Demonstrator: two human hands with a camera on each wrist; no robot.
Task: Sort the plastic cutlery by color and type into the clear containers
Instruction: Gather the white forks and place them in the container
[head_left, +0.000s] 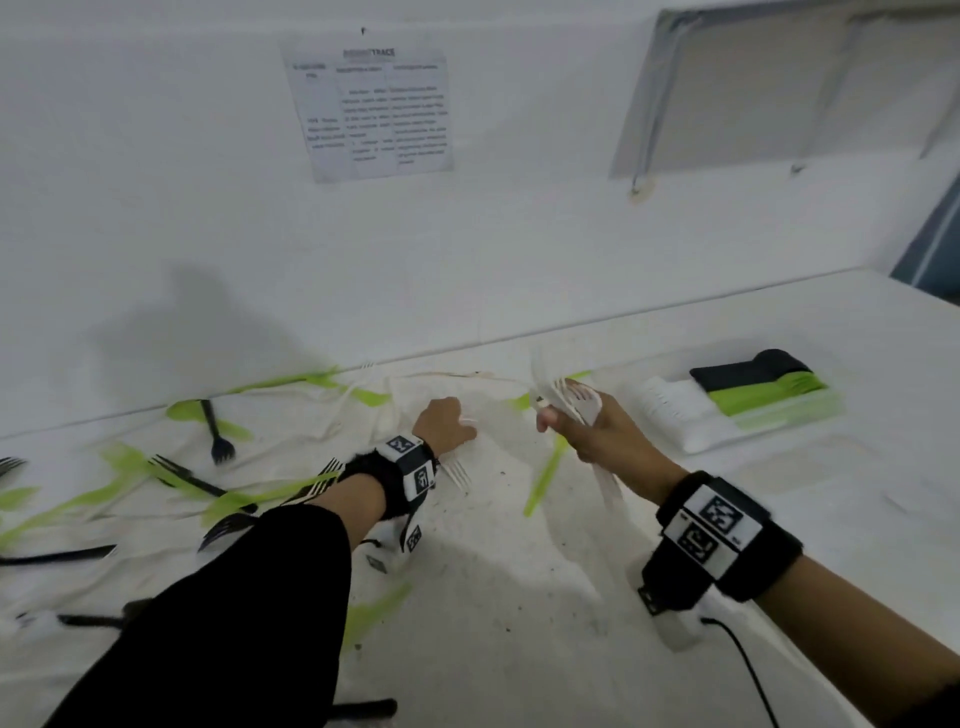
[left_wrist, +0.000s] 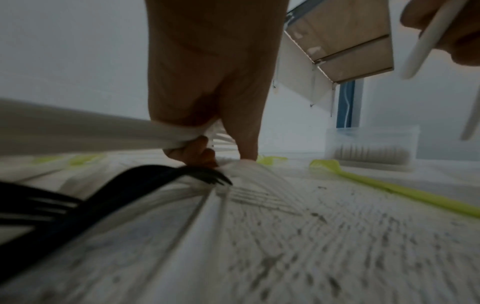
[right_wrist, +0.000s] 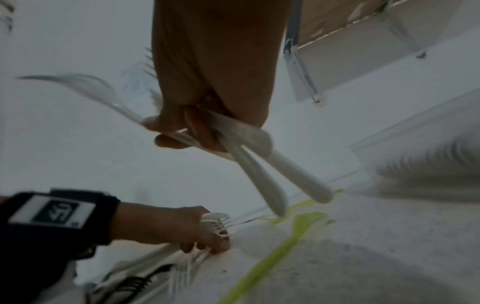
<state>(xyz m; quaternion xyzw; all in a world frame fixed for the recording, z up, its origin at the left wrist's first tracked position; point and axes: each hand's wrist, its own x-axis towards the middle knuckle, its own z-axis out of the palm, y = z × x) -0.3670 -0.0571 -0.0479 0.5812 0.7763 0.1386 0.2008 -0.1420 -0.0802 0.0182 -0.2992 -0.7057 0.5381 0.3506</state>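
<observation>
Smooth plastic white forks (right_wrist: 259, 164), clear plastic container (left_wrist: 371, 148) (translucent walls), creased matt cloth (head_left: 493, 571) underneath.

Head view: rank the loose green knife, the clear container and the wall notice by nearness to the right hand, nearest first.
1. Green knife, on the cloth just left of and below the right hand.
2. Clear container, to the right on the table.
3. Wall notice, high on the back wall.

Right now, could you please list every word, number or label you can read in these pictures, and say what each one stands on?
"TRACE": end of the blurred heading on the wall sheet; the letters before it are unreadable.
Table text on that sheet: too small and blurred to read.
Left wristband and right wristband: square black-and-white code markers only, with no readable words.
Cutlery and containers: no text seen.
</observation>
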